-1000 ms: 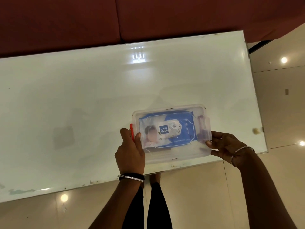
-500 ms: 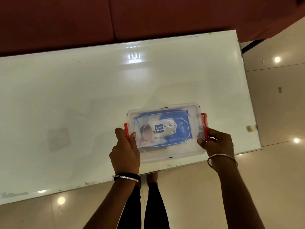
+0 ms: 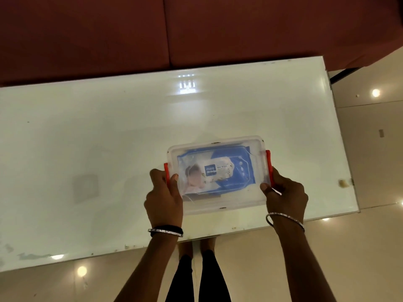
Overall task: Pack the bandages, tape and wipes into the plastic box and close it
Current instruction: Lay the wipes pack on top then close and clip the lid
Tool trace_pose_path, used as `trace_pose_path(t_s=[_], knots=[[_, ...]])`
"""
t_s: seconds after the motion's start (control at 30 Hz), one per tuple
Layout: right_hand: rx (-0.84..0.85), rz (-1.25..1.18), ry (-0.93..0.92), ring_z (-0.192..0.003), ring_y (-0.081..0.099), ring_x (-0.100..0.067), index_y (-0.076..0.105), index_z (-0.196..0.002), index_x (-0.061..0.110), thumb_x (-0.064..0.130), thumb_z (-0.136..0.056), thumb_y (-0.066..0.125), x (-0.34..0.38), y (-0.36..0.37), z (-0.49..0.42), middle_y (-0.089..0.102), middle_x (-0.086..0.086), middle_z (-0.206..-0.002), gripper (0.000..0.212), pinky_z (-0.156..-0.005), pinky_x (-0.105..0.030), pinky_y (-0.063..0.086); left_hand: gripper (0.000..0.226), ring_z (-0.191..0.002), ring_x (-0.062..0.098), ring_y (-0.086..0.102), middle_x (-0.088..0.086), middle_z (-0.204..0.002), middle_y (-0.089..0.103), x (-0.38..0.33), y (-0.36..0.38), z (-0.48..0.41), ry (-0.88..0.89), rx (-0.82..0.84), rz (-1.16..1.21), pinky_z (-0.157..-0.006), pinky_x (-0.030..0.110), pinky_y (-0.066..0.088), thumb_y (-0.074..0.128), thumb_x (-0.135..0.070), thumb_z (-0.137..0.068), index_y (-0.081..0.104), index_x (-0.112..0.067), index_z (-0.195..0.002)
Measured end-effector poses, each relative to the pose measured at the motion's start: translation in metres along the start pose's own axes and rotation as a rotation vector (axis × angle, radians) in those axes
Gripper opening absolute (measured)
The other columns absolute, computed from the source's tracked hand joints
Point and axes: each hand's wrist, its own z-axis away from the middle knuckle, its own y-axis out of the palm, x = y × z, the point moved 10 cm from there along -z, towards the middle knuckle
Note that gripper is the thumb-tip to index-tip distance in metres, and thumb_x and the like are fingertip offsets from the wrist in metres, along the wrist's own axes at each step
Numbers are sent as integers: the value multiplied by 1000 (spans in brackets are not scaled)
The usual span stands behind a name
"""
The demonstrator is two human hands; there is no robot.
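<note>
A clear plastic box (image 3: pixel 220 202) with its lid on sits near the front edge of the white table (image 3: pixel 109 149). Through the lid I see a blue pack of wet wipes (image 3: pixel 216 171); bandages and tape cannot be made out. A red latch (image 3: pixel 167 174) is on the left end and another red latch (image 3: pixel 270 166) on the right end. My left hand (image 3: pixel 163 197) grips the left end, thumb on the lid. At the right end, my right hand (image 3: pixel 285 195) holds on with its thumb on the lid corner.
A dark red sofa (image 3: pixel 196 29) runs along the table's far side. The tiled floor (image 3: pixel 370 149) lies to the right and in front, and my legs (image 3: pixel 200 277) stand at the near edge. A small beige scrap (image 3: pixel 342 183) lies by the right edge.
My right hand moved in from beside the box to grip its right end, where the red latch now shows. The left hand kept its grip.
</note>
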Motion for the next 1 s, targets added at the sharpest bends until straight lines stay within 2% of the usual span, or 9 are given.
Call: trace_pose_path(t_s=[0.13, 0.27, 0.33, 0.47, 0.6, 0.7, 0.87, 1.0], knots=[[14, -47, -70, -90, 65, -15, 65, -124, 10, 2, -76, 77, 40, 21, -6, 73, -11, -113, 50, -89, -21, 42, 26, -48, 36, 61, 6, -62, 58, 0, -24, -35, 46, -94, 11, -43, 16, 24, 57, -24, -94, 49, 0, -97], [32, -44, -120, -92, 67, -20, 64, -127, 12, 7, -77, 77, 73, 41, -18, 73, -11, -114, 51, -92, -29, 48, 28, -51, 37, 62, 12, -67, 65, -3, -41, -71, 87, -179, -6, -44, 16, 22, 56, -27, -95, 50, 0, -98], [47, -44, -140, -88, 64, -16, 64, -126, 11, 8, -78, 77, 85, 52, -23, 73, -10, -115, 50, -92, -28, 48, 29, -53, 39, 62, 14, -68, 65, 1, -45, -85, 87, -195, -14, -44, 19, 22, 55, -28, -95, 50, 0, -99], [71, -24, -132, -93, 69, -22, 65, -125, 11, 10, -78, 76, 94, 64, -35, 71, -8, -120, 48, -94, -28, 48, 31, -58, 39, 64, 15, -71, 68, 9, -41, -96, 72, -170, -20, -54, 28, 34, 54, -31, -95, 50, -1, -101], [83, -4, -115, -81, 62, -14, 66, -125, 11, 10, -78, 77, 89, 67, -40, 70, -7, -122, 49, -89, -23, 45, 31, -60, 42, 64, 15, -76, 70, 11, -31, -99, 73, -143, -28, -54, 30, 37, 53, -31, -96, 50, -1, -103], [98, -16, -106, -81, 60, -13, 65, -126, 12, 10, -77, 78, 82, 69, -42, 70, -7, -123, 51, -91, -25, 46, 32, -61, 44, 64, 16, -77, 71, 11, -27, -101, 70, -138, -42, -54, 37, 44, 52, -32, -96, 50, -1, -104], [109, -17, -100, -80, 59, -12, 64, -127, 14, 11, -78, 79, 79, 70, -43, 71, -7, -121, 52, -89, -25, 45, 34, -62, 44, 65, 15, -79, 72, 11, -28, -98, 63, -142, -48, -55, 34, 42, 53, -34, -96, 51, -1, -104], [139, -4, -108, -83, 60, -11, 63, -128, 14, 11, -77, 79, 81, 71, -44, 70, -7, -122, 54, -90, -25, 45, 37, -72, 41, 70, 16, -88, 74, 11, -29, -98, 35, -102, -85, -59, 32, 45, 52, -38, -95, 52, -5, -111]])
